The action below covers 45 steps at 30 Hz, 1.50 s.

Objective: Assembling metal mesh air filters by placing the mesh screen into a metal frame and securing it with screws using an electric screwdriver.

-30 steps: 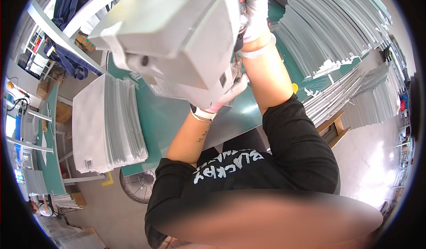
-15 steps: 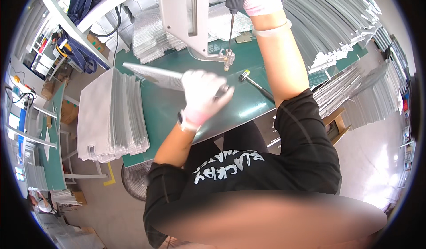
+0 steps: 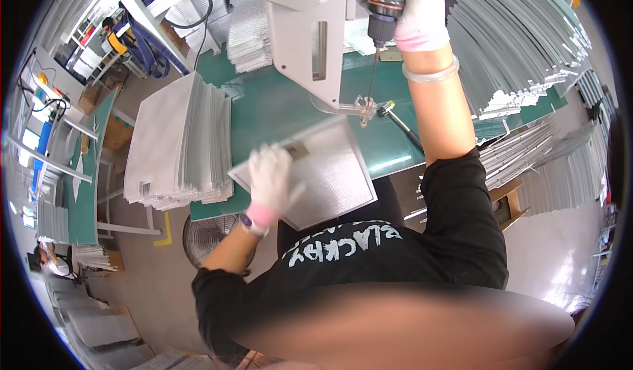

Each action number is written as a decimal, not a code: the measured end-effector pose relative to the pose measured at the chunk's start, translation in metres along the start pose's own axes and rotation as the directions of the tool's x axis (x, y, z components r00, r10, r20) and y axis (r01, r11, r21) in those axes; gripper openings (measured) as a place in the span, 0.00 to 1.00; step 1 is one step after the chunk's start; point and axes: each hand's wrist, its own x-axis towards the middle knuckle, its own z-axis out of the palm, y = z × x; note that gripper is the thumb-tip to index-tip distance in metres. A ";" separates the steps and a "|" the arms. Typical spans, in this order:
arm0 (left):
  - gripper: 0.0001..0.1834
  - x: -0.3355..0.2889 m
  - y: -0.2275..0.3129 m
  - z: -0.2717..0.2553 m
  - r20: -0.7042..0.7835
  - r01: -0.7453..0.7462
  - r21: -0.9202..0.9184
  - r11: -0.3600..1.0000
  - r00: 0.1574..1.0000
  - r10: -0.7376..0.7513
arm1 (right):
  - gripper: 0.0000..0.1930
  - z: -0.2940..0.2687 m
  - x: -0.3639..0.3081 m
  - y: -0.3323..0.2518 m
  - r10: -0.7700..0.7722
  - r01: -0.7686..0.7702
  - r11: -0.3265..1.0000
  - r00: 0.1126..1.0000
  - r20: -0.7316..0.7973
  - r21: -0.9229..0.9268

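Observation:
A thin silver mesh panel [image 3: 333,179] with a framed edge lies at the front of the green table, one corner reaching past the table's edge toward my lap. My left hand [image 3: 270,175], in a white glove and slightly blurred, rests over its left part with fingers stretched and thumb apart. Beside the fingers, a small dark rectangle [image 3: 299,150] shows on the panel. High on the right, my gloved right hand [image 3: 424,14] is closed around a black power drill [image 3: 384,15]. Its long bit points down to a clear plastic piece [image 3: 366,108] on a white machine arm [image 3: 304,47].
A mallet [image 3: 401,125] lies on the table [image 3: 264,106] right of the bit. Stacked panels [image 3: 168,139] stand at the left; more panel stacks [image 3: 521,40] fill the right side. A floor fan [image 3: 211,238] sits below the table's left front.
The panel has swung from a steep tilt at the left hand to lying across the table front. My left hand has opened over it. The right hand keeps its hold; the view has shifted.

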 end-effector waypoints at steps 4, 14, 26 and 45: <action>0.20 0.045 -0.008 0.028 0.333 0.344 -0.317 0.884 0.913 -0.236 | 0.08 -0.004 -0.013 0.016 0.113 -0.111 0.992 0.992 -0.051 0.058; 0.15 0.035 0.062 -0.004 -0.070 0.076 -0.370 0.926 0.992 -0.109 | 0.23 -0.023 -0.065 0.055 0.158 -0.151 0.959 0.987 0.008 -0.240; 0.19 0.023 0.068 -0.008 0.022 0.090 -0.557 0.826 0.995 -0.093 | 0.31 -0.021 -0.109 0.080 0.307 -0.308 0.951 0.945 0.109 -0.007; 0.23 -0.002 0.073 0.023 0.015 0.055 -0.640 0.767 0.998 -0.059 | 0.44 -0.042 -0.125 0.097 0.295 -0.342 0.916 0.929 0.226 0.210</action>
